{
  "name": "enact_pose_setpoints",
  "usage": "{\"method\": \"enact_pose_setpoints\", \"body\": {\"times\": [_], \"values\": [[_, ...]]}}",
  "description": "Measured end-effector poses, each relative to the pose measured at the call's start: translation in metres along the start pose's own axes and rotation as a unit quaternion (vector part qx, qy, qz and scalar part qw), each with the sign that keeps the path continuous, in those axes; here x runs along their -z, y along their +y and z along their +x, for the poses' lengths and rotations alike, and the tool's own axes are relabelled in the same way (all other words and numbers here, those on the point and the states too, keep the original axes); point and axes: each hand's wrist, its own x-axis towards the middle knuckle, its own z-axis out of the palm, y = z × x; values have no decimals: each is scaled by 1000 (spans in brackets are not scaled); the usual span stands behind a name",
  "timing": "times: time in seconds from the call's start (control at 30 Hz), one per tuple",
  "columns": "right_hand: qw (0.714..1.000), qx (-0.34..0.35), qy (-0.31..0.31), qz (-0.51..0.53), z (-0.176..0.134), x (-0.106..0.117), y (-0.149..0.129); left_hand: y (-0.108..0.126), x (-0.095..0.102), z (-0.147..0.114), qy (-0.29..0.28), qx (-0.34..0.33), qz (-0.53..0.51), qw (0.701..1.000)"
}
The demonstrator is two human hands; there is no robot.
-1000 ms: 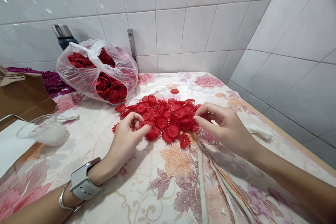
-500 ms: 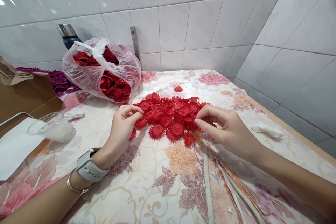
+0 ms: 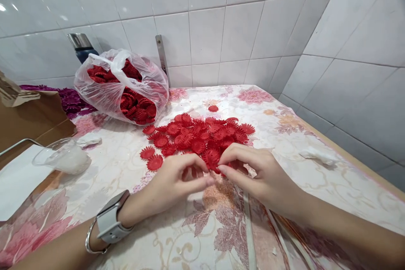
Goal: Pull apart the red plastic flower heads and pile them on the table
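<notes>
A heap of red fabric-like flower pieces [image 3: 182,139] with serrated edges is spread on the floral tablecloth. My left hand [image 3: 180,179], with a watch and a bangle on its wrist, curls at the near edge of the heap, its thumb and index finger drawn close together. Facing it, my right hand [image 3: 257,171] pinches thumb and index finger beside a red piece at the heap's front. The fingertips of both hands are only a small gap apart. Whatever lies between the fingertips of either hand is too small or hidden to make out.
A clear plastic bag [image 3: 104,101] full of red pieces stands at back left, before a dark blue bottle [image 3: 85,52]. A cardboard box [image 3: 34,114], a clear plastic cup [image 3: 68,158] and purple pieces [image 3: 72,101] are at left. Flat strips [image 3: 249,228] lie in front.
Both hands have come together in front of the heap: the left moved right and nearer, the right moved left and nearer. Red pieces at the heap's left end are now uncovered.
</notes>
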Motion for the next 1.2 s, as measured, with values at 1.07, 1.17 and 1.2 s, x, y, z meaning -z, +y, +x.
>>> {"method": "enact_pose_setpoints", "body": {"times": [1.07,1.17,1.2], "values": [[979,-134,-47,144,-2,-3,-6,-3,-8,1,-26,78,-184,980],[980,-134,-43,144,-2,-4,-6,-4,-9,2,11,83,-174,981],[979,-137,-44,147,-2,-4,-6,-4,-9,2,28,80,-167,982]]}}
